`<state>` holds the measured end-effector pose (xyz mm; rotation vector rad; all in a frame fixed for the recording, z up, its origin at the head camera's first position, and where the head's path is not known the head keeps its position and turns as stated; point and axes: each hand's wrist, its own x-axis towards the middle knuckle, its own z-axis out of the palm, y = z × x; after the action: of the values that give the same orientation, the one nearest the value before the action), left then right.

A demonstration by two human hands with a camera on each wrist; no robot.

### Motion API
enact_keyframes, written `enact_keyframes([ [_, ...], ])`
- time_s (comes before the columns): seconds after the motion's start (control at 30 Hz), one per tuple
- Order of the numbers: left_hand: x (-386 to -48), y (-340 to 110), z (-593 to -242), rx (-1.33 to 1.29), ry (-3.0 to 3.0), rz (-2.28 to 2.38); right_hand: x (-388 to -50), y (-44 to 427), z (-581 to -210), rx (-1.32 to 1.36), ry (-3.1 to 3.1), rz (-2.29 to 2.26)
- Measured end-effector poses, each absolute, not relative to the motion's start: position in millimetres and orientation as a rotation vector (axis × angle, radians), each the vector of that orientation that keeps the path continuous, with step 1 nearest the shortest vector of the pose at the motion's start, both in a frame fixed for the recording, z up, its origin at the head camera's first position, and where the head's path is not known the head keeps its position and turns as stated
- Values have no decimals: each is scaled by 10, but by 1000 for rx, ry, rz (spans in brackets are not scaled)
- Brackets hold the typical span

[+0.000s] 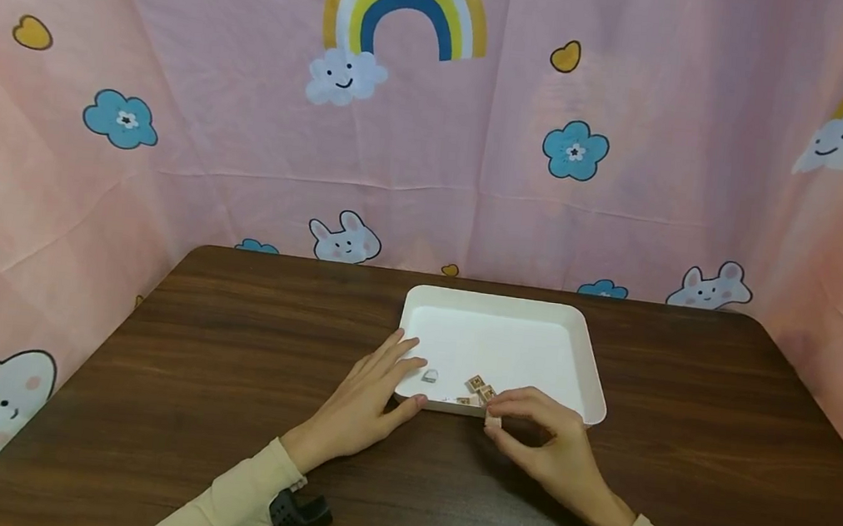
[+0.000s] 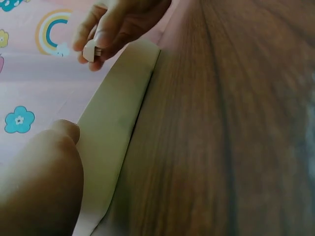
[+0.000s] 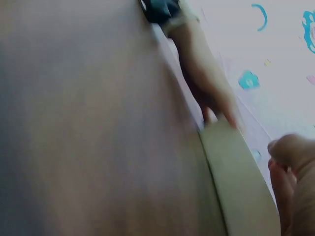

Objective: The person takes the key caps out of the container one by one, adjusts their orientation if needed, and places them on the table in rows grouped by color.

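My right hand (image 1: 551, 450) pinches a small pale block (image 1: 493, 420) between thumb and fingers, just above the near edge of the white tray (image 1: 498, 336). In the left wrist view the same block (image 2: 89, 51) sits at the fingertips of the right hand (image 2: 123, 24). The left hand (image 1: 364, 400) lies with its fingers spread over the tray's left near corner, the thumb at the rim. Inside the tray, close to the near wall, are several small wooden pieces (image 1: 475, 382) with dark markings, and a small greyish piece (image 1: 430, 376) beside the left fingers.
The tray stands on a dark brown wooden table (image 1: 233, 347). Behind and at both sides hangs a pink curtain (image 1: 242, 72) with rainbows, flowers and rabbits. A black device (image 1: 300, 516) is worn on the left wrist.
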<state>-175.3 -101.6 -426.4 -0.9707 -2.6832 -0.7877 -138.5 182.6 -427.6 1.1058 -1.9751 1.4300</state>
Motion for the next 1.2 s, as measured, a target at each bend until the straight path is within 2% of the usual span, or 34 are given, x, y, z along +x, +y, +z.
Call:
enact_keyframes([
  [0.3,-1739,-1010,-4261,-939,-2704,-858,-1265,1586,-4426,1301,-2153,1395],
  [0.57,-1763,-1026,-4272,-948,-2682,-882,-1329,1434,-4423,1125,-2310,1311],
  [0.97,-1774,-1010,-4283,-947,-2673,-900,-1354,1328,-4387,1069,-2344,1295],
  [1.2,-1751,-1020,-4306,-875,-2674,-1066,-1347,1338,-4414,1083,-2335,1216],
])
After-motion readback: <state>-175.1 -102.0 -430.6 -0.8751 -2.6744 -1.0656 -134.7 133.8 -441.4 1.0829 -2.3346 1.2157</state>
